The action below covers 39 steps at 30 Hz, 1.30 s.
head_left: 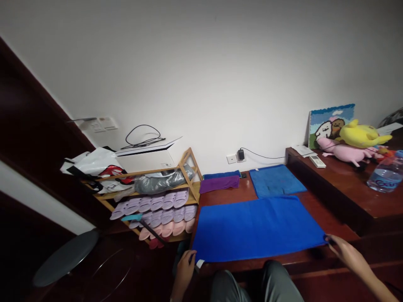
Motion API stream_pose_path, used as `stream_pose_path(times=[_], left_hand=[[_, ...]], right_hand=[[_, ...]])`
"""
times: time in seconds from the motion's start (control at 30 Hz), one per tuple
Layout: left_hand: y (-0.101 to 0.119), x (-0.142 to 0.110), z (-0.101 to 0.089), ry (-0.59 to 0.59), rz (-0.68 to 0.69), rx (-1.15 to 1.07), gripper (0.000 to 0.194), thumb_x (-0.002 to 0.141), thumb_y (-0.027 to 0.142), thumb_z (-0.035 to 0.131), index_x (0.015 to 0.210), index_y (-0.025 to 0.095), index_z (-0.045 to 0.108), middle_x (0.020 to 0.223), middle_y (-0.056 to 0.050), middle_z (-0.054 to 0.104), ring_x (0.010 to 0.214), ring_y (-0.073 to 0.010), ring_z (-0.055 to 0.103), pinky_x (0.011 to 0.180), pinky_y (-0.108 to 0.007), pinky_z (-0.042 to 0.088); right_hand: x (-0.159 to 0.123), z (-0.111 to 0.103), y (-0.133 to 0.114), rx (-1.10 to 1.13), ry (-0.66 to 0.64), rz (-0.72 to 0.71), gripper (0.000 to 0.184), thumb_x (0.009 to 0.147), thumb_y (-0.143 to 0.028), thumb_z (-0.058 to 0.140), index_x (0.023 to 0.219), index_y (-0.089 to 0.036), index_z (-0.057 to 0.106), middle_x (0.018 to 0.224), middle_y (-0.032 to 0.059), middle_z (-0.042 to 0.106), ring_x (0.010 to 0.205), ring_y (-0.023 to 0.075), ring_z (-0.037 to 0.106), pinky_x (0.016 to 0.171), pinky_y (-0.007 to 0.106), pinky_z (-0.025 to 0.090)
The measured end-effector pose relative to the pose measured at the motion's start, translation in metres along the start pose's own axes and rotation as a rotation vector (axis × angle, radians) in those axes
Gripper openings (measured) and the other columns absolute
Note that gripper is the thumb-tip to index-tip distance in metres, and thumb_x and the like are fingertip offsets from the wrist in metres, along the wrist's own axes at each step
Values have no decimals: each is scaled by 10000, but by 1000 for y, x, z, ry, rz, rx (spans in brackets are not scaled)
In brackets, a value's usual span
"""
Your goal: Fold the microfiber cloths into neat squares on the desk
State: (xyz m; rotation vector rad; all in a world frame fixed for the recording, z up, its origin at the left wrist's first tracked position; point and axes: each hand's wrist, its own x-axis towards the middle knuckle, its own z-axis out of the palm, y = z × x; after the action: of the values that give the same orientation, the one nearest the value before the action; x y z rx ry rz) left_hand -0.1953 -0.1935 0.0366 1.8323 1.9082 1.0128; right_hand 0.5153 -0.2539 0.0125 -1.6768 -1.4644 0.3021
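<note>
A bright blue towel point(252, 228) lies spread out flat on the dark red wooden surface in front of my knees. My left hand point(185, 268) is at its near left corner, fingers closed on the edge beside a small white tag point(199, 263). At the near right corner, my right hand point(343, 248) pinches the cloth between thumb and fingers. Just behind lies a folded blue towel point(277, 180), partly touched by the spread one. Farther left are a folded purple cloth point(219, 183) and a dark blue cloth point(220, 174) against the wall.
On the left stands a wooden rack point(192, 184) with several pairs of slippers point(157, 202) and a white box point(146, 158). A round stool point(67, 258) is nearby. The raised ledge at right holds plush toys point(360, 134), a remote point(317, 161) and a water bottle point(384, 174).
</note>
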Motion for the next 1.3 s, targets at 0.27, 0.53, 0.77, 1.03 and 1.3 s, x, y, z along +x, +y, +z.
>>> stream_pose_path(times=[0.27, 0.53, 0.77, 1.03, 1.3], left_hand=[[-28, -16, 6, 43, 90, 86, 389, 888, 381, 427, 957, 260, 790, 1035, -93, 786, 1006, -310, 767, 937, -496, 625], [-11, 57, 12, 79, 364, 382, 333, 935, 247, 452, 1024, 247, 773, 1093, -100, 767, 1054, -292, 728, 978, -478, 586], [13, 174, 83, -84, 406, 530, 462, 1022, 328, 412, 1383, 195, 667, 1474, -138, 640, 1365, -312, 597, 1143, -516, 489], [-46, 173, 106, -99, 225, 644, 580, 1075, 508, 357, 1599, 274, 442, 1675, -139, 411, 1533, -363, 386, 1166, -594, 415], [-20, 157, 97, 2, 339, 602, 545, 1072, 401, 373, 1557, 191, 504, 1686, -144, 387, 1568, -336, 327, 1246, -586, 323]], right_hand=[[-1, 7, 32, -300, -112, -83, 453, 824, -597, 532, 858, -235, 801, 1042, 129, 822, 1037, 359, 774, 962, 511, 619], [90, 73, -24, -350, -166, -157, 578, 998, -513, 340, 1244, -180, 745, 1340, 149, 726, 1256, 301, 677, 1143, 488, 493], [161, 167, -38, -556, -353, 16, 647, 1014, -508, 284, 1571, -251, 488, 1671, 64, 422, 1556, 295, 351, 1270, 540, 282], [147, 160, 24, -734, -317, 161, 740, 1005, -549, 205, 1667, -229, 292, 1741, 77, 267, 1605, 296, 221, 1288, 530, 194], [145, 149, 15, -764, -360, 248, 741, 1010, -529, 127, 1684, -235, 222, 1760, 56, 205, 1616, 271, 181, 1287, 529, 180]])
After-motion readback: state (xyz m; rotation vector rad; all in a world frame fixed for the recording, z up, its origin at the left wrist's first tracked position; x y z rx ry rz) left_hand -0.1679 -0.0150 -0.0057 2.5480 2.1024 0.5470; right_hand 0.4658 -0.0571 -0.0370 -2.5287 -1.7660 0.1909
